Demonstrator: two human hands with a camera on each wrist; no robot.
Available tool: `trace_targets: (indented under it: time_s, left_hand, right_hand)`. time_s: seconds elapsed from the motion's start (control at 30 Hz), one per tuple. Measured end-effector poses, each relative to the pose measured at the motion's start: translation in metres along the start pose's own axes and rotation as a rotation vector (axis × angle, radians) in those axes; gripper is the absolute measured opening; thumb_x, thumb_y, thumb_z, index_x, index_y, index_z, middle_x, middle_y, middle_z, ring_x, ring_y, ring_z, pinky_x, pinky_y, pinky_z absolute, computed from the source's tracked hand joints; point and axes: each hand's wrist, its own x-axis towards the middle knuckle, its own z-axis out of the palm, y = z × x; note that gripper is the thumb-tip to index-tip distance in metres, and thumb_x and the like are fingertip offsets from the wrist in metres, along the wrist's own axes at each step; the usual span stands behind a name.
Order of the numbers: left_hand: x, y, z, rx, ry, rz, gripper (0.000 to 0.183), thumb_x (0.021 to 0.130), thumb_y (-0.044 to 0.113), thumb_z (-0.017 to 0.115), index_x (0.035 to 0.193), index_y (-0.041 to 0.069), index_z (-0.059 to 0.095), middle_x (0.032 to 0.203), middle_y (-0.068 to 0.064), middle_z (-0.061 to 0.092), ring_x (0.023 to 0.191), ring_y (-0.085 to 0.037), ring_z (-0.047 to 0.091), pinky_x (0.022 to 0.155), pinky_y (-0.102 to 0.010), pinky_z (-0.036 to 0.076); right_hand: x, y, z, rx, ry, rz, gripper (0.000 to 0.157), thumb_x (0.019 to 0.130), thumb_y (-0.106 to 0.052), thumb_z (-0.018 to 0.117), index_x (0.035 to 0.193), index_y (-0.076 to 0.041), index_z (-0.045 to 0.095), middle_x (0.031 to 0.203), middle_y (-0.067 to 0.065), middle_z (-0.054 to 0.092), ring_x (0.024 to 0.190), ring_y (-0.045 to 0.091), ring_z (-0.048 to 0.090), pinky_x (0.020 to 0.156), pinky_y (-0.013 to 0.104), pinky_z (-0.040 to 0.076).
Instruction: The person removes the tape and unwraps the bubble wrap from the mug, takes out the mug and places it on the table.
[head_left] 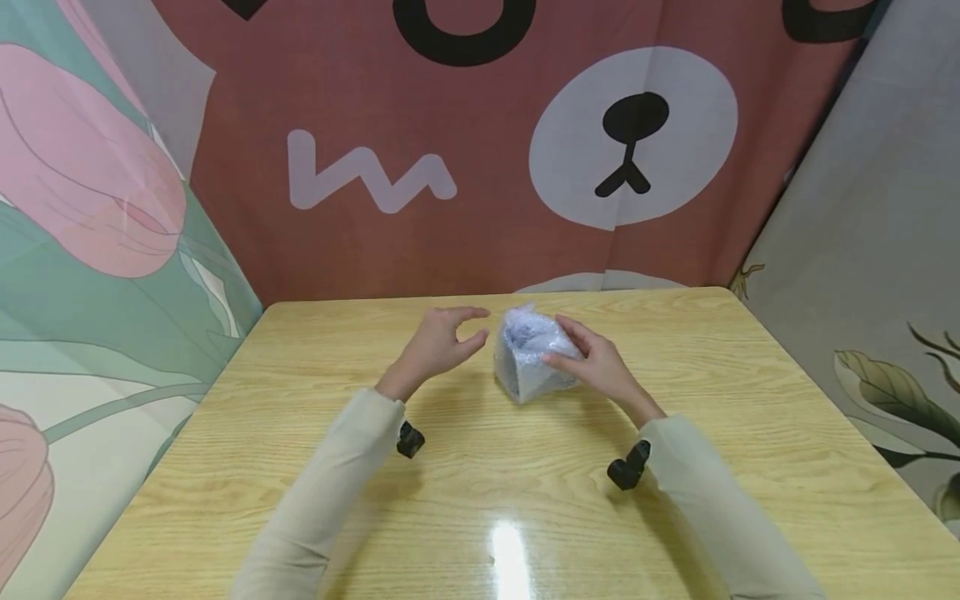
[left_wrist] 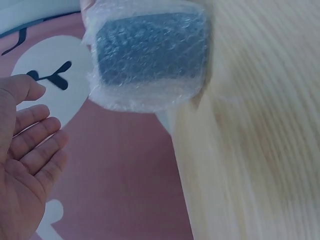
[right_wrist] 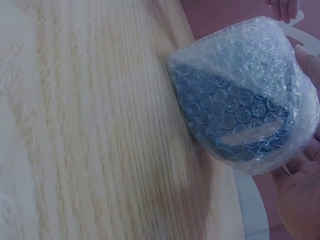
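A bubble-wrapped bundle (head_left: 534, 354) stands on the table toward its far side. Through the clear wrap a dark, flat face with rounded corners shows in the left wrist view, where the bundle (left_wrist: 150, 55) fills the top. My right hand (head_left: 603, 371) grips it from the right, thumb on the near side and fingers over the top. In the right wrist view the thumb and fingers lie along the edge of the wrapped bundle (right_wrist: 240, 100). To the left of it, my left hand (head_left: 442, 340) is held apart from the wrap, its fingers loosely bent and nothing in them.
The wood-grain table (head_left: 465, 475) runs back to a hanging cloth (head_left: 360, 250) with a printed bear face. Printed curtains (head_left: 90, 333) stand along the left and right sides. A small black camera (head_left: 628, 467) sits at each wrist.
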Motion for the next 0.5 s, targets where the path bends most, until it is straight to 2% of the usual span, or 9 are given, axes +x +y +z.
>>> trace_targets:
  time_s: [0.03,0.07,0.13,0.17,0.23,0.3,0.37,0.5]
  left_hand:
    - [0.001,0.000,0.002,0.004,-0.007,0.006,0.030,0.092,0.016,0.064,0.119,0.002,0.068,0.112,-0.015,0.069,0.038,-0.005,0.025,0.060,-0.031,0.046]
    - [0.001,0.001,0.004,0.011,-0.011,0.018,0.030,0.091,0.015,0.065,0.118,0.001,0.068,0.111,-0.015,0.069,0.039,-0.005,0.026,0.060,-0.031,0.047]
    - [0.002,0.002,0.008,0.035,-0.014,0.042,0.030,0.090,0.015,0.066,0.116,0.001,0.069,0.110,-0.015,0.069,0.046,-0.006,0.041,0.066,-0.033,0.051]
    - [0.003,0.002,0.011,0.042,-0.016,0.049,0.030,0.090,0.015,0.066,0.116,0.000,0.069,0.109,-0.015,0.070,0.048,-0.008,0.043,0.069,-0.033,0.051]
    - [0.004,0.003,0.014,0.048,-0.020,0.058,0.030,0.090,0.014,0.066,0.116,0.000,0.069,0.105,-0.014,0.071,0.049,-0.008,0.042,0.064,-0.033,0.050]
    - [0.005,0.003,0.017,0.056,-0.019,0.060,0.030,0.090,0.013,0.066,0.116,0.000,0.069,0.103,-0.013,0.071,0.047,-0.006,0.038,0.059,-0.030,0.047]
    - [0.006,0.004,0.020,0.053,-0.021,0.060,0.030,0.090,0.012,0.066,0.117,-0.001,0.069,0.104,-0.014,0.071,0.043,-0.005,0.024,0.053,-0.028,0.040]
    - [0.010,0.006,0.024,0.080,-0.012,0.060,0.028,0.089,0.011,0.067,0.115,0.000,0.070,0.111,-0.014,0.069,0.043,-0.001,0.019,0.052,-0.026,0.040]
  right_hand:
    - [-0.001,-0.005,0.000,-0.001,0.000,0.003,0.073,0.091,-0.019,0.071,0.149,0.001,0.032,0.152,0.018,0.032,0.139,0.033,0.030,0.109,0.047,0.029]
    - [-0.002,-0.007,0.000,-0.006,0.003,0.002,0.072,0.091,-0.018,0.071,0.149,0.001,0.032,0.152,0.019,0.032,0.138,0.034,0.031,0.108,0.047,0.030]
    - [-0.003,-0.009,-0.001,-0.015,0.007,0.002,0.072,0.091,-0.018,0.070,0.149,0.001,0.033,0.152,0.019,0.032,0.138,0.034,0.032,0.108,0.046,0.031]
    - [-0.003,-0.009,-0.001,-0.016,0.009,0.000,0.071,0.091,-0.017,0.071,0.149,0.001,0.033,0.152,0.019,0.032,0.138,0.033,0.032,0.108,0.046,0.031]
    - [-0.003,-0.009,0.000,-0.013,0.009,0.001,0.071,0.091,-0.016,0.071,0.149,-0.001,0.033,0.152,0.018,0.032,0.137,0.033,0.033,0.107,0.046,0.032]
    - [-0.002,-0.009,0.000,-0.009,0.008,0.002,0.071,0.090,-0.016,0.071,0.149,-0.001,0.034,0.152,0.017,0.033,0.135,0.032,0.036,0.105,0.046,0.034]
    - [-0.002,-0.009,0.001,-0.010,0.007,0.007,0.071,0.090,-0.017,0.072,0.149,-0.002,0.035,0.151,0.017,0.034,0.132,0.032,0.040,0.103,0.047,0.036]
    - [-0.001,-0.009,0.001,-0.024,0.010,0.021,0.072,0.090,-0.018,0.072,0.149,-0.003,0.035,0.150,0.017,0.036,0.129,0.032,0.044,0.101,0.047,0.040]
